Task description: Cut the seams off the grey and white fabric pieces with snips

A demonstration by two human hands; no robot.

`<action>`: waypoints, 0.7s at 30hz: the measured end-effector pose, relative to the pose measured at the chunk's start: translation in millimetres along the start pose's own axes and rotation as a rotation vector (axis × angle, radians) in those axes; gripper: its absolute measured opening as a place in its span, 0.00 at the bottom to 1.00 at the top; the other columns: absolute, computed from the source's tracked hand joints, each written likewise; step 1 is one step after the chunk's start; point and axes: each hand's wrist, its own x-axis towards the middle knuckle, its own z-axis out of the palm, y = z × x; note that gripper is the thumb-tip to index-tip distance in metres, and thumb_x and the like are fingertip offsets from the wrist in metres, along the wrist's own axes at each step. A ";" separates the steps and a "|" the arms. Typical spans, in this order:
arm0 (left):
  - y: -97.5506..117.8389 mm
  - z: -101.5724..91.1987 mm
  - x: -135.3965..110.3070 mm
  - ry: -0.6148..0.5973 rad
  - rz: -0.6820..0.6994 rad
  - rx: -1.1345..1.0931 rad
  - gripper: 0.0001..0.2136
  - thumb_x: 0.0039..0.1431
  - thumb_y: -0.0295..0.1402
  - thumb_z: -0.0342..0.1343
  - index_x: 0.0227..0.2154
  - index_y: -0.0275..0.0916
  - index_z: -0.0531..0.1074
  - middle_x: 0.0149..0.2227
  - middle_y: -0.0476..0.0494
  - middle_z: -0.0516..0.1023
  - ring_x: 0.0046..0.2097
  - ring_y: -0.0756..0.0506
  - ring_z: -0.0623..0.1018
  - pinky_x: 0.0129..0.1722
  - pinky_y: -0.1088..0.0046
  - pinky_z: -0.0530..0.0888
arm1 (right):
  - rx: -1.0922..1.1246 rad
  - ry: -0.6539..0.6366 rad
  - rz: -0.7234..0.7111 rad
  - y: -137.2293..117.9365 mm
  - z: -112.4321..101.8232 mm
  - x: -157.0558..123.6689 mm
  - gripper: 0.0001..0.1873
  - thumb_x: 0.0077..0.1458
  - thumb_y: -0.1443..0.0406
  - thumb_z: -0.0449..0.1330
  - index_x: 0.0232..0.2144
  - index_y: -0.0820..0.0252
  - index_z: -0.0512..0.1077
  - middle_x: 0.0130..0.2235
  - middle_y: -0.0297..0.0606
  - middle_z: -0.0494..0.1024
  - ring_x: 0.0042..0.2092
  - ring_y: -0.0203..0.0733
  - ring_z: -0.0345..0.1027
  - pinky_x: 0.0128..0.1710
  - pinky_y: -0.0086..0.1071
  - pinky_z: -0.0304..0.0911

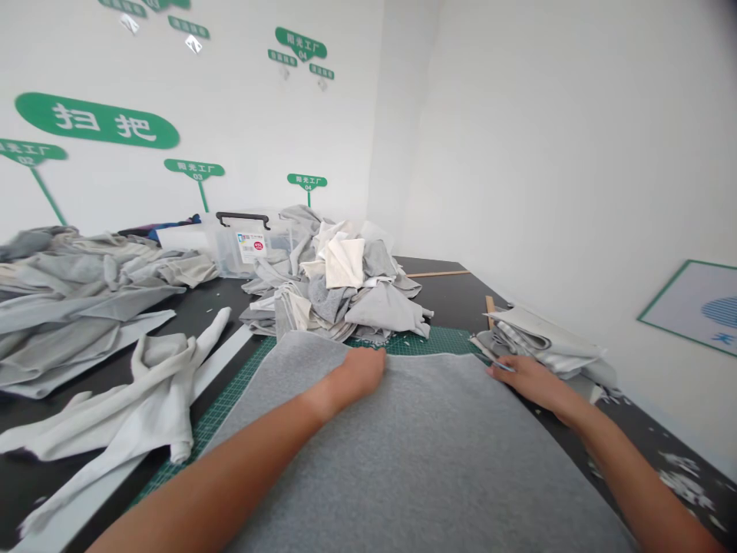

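Note:
A large piece of grey fabric point(403, 445) spreads over the green cutting mat point(437, 340) and fills the near middle of the view. My left hand point(362, 369) is closed on the far edge of this fabric, its fingertips bunched at the hem. Over at the fabric's far right corner, my right hand point(521, 378) holds a slim metal tool, which looks like scissors point(503, 365). The tool points left along the edge; its handle is mostly hidden by the fingers.
Behind the mat rises a heap of grey and cream cloth point(345, 269), beside a clear plastic box point(230, 250). More cloth point(74, 292) and a twisted white strip point(155, 392) lie left. Folded cloth point(544, 338) and white scraps point(685, 480) lie right, near the wall.

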 end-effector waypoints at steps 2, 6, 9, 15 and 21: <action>-4.4 -3.4 0.6 0.040 -0.024 0.013 0.12 0.62 0.24 0.48 0.43 0.32 0.75 0.40 0.26 0.79 0.45 0.32 0.79 0.46 0.56 0.71 | 0.060 -0.009 -0.027 -13.8 -1.3 5.9 0.25 0.58 0.45 0.55 0.35 0.58 0.78 0.36 0.40 0.81 0.39 0.49 0.73 0.38 0.35 0.63; 4.0 -14.1 12.4 0.166 0.003 0.002 0.13 0.62 0.28 0.50 0.48 0.34 0.73 0.48 0.27 0.77 0.54 0.31 0.74 0.53 0.54 0.68 | 0.108 0.009 -0.115 -43.2 -3.0 11.2 0.25 0.60 0.44 0.54 0.39 0.57 0.76 0.41 0.40 0.80 0.43 0.51 0.72 0.43 0.37 0.62; 28.0 -16.0 33.6 0.256 0.155 -0.242 0.20 0.64 0.39 0.51 0.57 0.40 0.67 0.51 0.36 0.77 0.53 0.36 0.75 0.54 0.59 0.69 | 0.165 0.005 -0.204 -60.3 -0.7 5.3 0.22 0.60 0.46 0.56 0.38 0.56 0.76 0.40 0.38 0.79 0.44 0.49 0.71 0.45 0.36 0.61; 75.4 17.5 71.1 0.219 0.283 -0.649 0.20 0.64 0.49 0.51 0.50 0.40 0.72 0.47 0.41 0.78 0.48 0.40 0.75 0.49 0.67 0.70 | 0.359 0.005 -0.250 -67.8 9.0 -12.1 0.19 0.60 0.48 0.59 0.36 0.58 0.74 0.36 0.35 0.77 0.41 0.45 0.69 0.39 0.31 0.61; 75.3 56.1 63.8 0.348 0.235 -0.675 0.12 0.59 0.44 0.59 0.35 0.39 0.71 0.34 0.49 0.74 0.38 0.46 0.72 0.39 0.73 0.66 | 0.585 -0.177 -0.022 -63.7 21.4 -16.9 0.24 0.58 0.45 0.60 0.37 0.60 0.74 0.24 0.30 0.68 0.24 0.34 0.57 0.23 0.26 0.50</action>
